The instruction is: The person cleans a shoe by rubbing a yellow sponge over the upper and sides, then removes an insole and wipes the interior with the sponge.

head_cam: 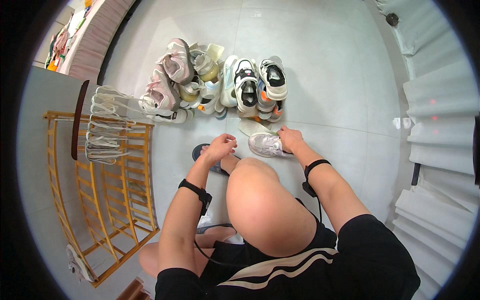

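Observation:
A pale lilac-white sneaker (264, 145) lies on its side on the tile floor before me, toe to the left. My right hand (291, 138) grips it at the heel end, near the opening; some of the fingers are hidden. Just beyond the shoe a pale insole (252, 126) lies partly behind it. To the left, apart from the sneaker, my left hand (222, 147) hovers over my slippered foot with its fingers curled. Whether anything small sits between those fingertips I cannot make out.
Stacked sneakers (210, 80) stand beyond my hands, including a black-and-white pair (246, 84) and a pink-white pair (177, 62). At left is a slatted wooden rack (147, 180), with several white laces (107, 127) hanging by it. White curtains (435, 108) hang at right.

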Demonstrator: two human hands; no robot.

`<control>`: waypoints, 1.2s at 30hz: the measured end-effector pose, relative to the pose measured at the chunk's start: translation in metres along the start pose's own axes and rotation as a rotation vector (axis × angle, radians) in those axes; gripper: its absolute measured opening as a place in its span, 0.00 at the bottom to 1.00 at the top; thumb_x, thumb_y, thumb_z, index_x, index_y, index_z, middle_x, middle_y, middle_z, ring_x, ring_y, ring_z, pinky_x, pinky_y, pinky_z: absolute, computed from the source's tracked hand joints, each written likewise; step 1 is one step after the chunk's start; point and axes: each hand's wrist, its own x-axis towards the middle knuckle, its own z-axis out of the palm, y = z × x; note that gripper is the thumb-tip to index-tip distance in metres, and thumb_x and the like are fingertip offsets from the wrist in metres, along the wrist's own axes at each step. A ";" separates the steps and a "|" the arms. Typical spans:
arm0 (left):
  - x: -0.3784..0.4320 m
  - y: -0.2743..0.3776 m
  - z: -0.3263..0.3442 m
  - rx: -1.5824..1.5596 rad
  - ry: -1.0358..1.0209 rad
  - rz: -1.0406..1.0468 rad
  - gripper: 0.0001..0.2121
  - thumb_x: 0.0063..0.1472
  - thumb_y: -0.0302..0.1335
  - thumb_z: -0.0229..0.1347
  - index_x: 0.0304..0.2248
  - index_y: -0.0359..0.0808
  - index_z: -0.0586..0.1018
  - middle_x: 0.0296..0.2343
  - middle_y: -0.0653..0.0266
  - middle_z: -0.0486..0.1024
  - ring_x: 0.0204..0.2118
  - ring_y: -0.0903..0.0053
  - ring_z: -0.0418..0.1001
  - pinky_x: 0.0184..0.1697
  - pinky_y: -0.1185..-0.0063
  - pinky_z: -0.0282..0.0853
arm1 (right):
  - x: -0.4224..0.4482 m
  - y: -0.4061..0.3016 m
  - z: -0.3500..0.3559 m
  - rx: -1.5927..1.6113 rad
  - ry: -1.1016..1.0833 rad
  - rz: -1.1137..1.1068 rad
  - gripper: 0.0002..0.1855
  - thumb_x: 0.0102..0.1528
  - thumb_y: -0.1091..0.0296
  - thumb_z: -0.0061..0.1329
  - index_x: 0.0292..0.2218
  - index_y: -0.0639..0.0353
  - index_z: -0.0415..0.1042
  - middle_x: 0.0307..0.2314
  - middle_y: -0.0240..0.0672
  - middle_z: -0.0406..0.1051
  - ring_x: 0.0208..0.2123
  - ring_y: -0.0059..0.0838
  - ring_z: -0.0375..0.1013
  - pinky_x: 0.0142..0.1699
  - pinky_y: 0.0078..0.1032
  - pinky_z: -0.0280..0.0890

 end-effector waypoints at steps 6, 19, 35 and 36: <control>-0.031 0.000 -0.004 -0.024 0.030 0.004 0.22 0.70 0.33 0.56 0.58 0.30 0.73 0.47 0.57 0.81 0.40 0.80 0.78 0.45 0.79 0.74 | -0.011 -0.005 -0.001 0.007 0.070 0.030 0.16 0.54 0.68 0.57 0.45 0.45 0.84 0.41 0.37 0.83 0.46 0.40 0.82 0.48 0.41 0.78; -0.138 -0.020 -0.072 -0.109 0.232 0.157 0.22 0.71 0.35 0.57 0.57 0.31 0.73 0.46 0.60 0.80 0.41 0.79 0.78 0.45 0.78 0.74 | -0.061 -0.080 -0.102 0.173 0.724 -0.216 0.12 0.53 0.62 0.57 0.40 0.40 0.86 0.31 0.42 0.83 0.35 0.47 0.83 0.40 0.43 0.76; -0.428 0.105 -0.042 -0.494 0.615 1.244 0.32 0.69 0.36 0.64 0.65 0.31 0.65 0.59 0.59 0.71 0.58 0.73 0.73 0.62 0.70 0.70 | -0.352 -0.311 -0.368 0.540 1.114 -0.778 0.11 0.52 0.70 0.61 0.39 0.58 0.83 0.30 0.45 0.82 0.33 0.44 0.83 0.40 0.34 0.74; -0.439 0.102 -0.044 -0.526 0.592 1.236 0.32 0.69 0.36 0.64 0.65 0.32 0.65 0.60 0.60 0.71 0.58 0.74 0.73 0.62 0.70 0.70 | -0.363 -0.316 -0.369 0.561 1.090 -0.804 0.11 0.52 0.68 0.61 0.39 0.56 0.83 0.30 0.46 0.82 0.34 0.48 0.82 0.40 0.38 0.74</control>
